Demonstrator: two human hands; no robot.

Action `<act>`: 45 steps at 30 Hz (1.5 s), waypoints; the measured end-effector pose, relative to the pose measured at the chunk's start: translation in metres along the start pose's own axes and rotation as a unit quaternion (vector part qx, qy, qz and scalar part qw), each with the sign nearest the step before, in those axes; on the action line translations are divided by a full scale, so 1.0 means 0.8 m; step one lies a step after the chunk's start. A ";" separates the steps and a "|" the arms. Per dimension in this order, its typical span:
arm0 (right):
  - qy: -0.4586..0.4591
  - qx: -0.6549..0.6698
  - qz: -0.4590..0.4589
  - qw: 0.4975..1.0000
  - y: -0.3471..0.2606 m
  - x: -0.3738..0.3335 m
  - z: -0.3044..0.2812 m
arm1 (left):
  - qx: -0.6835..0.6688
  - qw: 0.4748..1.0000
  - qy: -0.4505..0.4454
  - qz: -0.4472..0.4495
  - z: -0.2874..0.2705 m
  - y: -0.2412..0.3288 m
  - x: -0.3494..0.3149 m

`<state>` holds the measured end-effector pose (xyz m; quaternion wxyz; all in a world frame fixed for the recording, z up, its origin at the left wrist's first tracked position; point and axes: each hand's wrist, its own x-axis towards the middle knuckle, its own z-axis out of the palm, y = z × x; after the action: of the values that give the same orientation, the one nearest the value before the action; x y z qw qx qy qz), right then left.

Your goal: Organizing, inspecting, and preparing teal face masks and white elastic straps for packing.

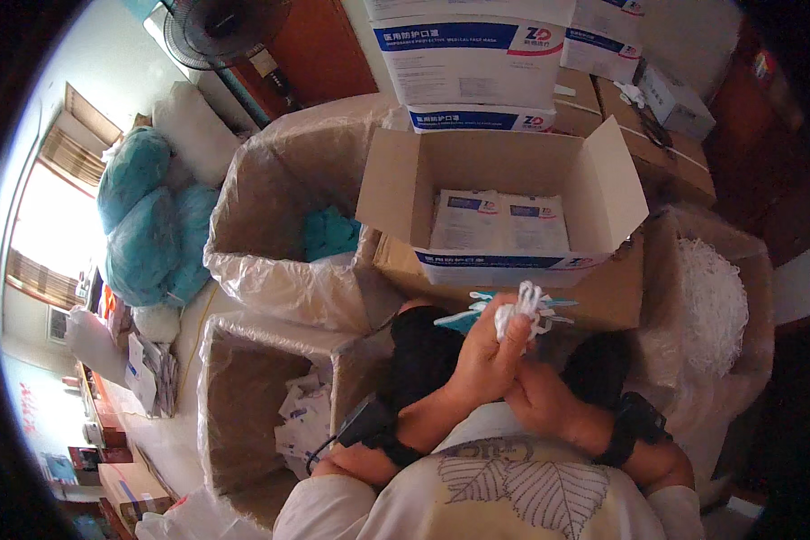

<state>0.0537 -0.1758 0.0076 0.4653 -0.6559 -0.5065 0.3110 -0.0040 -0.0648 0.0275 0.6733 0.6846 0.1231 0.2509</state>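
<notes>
My left hand is closed around a small bunch of teal face masks, held in front of my body. Their white ear loops stick up in a gathered bundle above my thumb. Just to the right, my right hand lies against the left one; its fingers are mostly hidden behind it. Beyond my hands an open white cardboard box stands with its flaps spread. Inside it sit two stacks of flat white packets.
A plastic-lined carton at left holds teal masks; a nearer lined carton holds white packets. At right, a lined carton contains white cords. White boxes are stacked behind. Teal-filled bags and a fan stand farther left.
</notes>
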 end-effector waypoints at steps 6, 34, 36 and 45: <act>-0.031 0.142 0.000 0.989 0.018 -0.005 0.014 | -0.038 0.997 0.065 -0.019 0.007 -0.007 -0.010; -0.292 0.223 0.224 0.903 0.021 -0.056 -0.043 | 0.118 0.848 -0.470 -0.215 -0.032 -0.012 -0.050; -0.344 0.260 0.254 0.866 0.014 -0.051 -0.050 | 0.081 0.815 -0.510 -0.262 -0.032 -0.002 -0.045; -0.389 0.234 0.141 0.880 0.009 -0.071 -0.063 | 0.052 0.769 -0.586 -0.251 -0.014 0.006 -0.053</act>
<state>0.0839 -0.2454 0.0160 0.3220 -0.4180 -0.4616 0.7132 -0.0462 -0.0773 0.0240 0.6167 0.6777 -0.1151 -0.3837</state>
